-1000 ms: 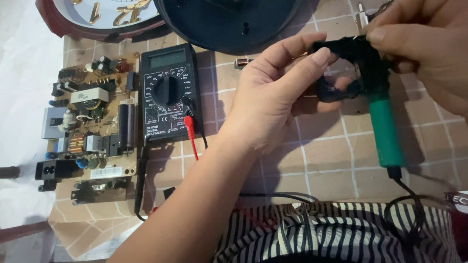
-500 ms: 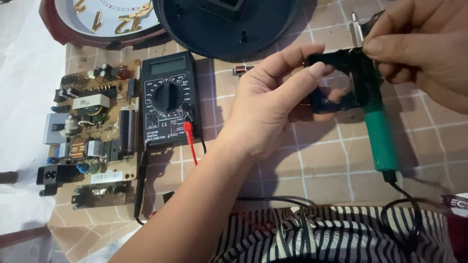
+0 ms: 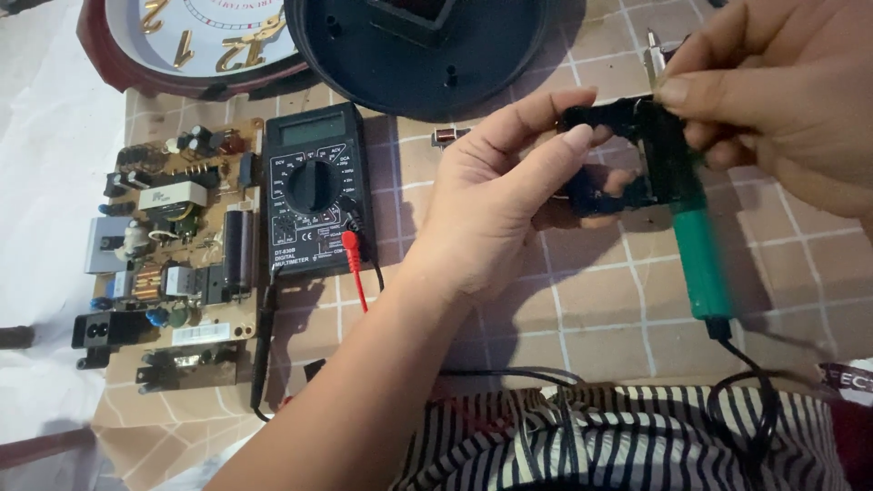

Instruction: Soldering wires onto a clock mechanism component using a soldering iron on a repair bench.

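My left hand [image 3: 496, 205] grips a small black plastic part [image 3: 607, 155] between thumb and fingers, held above the checked tablecloth. My right hand [image 3: 782, 91] pinches the same black part from the upper right. A green-handled soldering iron [image 3: 700, 255] lies on the cloth right under the part, its black cord [image 3: 755, 364] trailing toward me. Its metal tip [image 3: 652, 45] peeks out beside my right fingers.
A black digital multimeter [image 3: 314, 200] with red and black leads lies left of my left hand. A circuit board [image 3: 173, 255] sits farther left. A round black cover [image 3: 418, 50] and a clock face in a dark red frame [image 3: 195, 41] lie at the top. Striped cloth [image 3: 618, 441] fills the bottom.
Both hands with the black part have shifted slightly up and right in view. The grip on the part stays the same.
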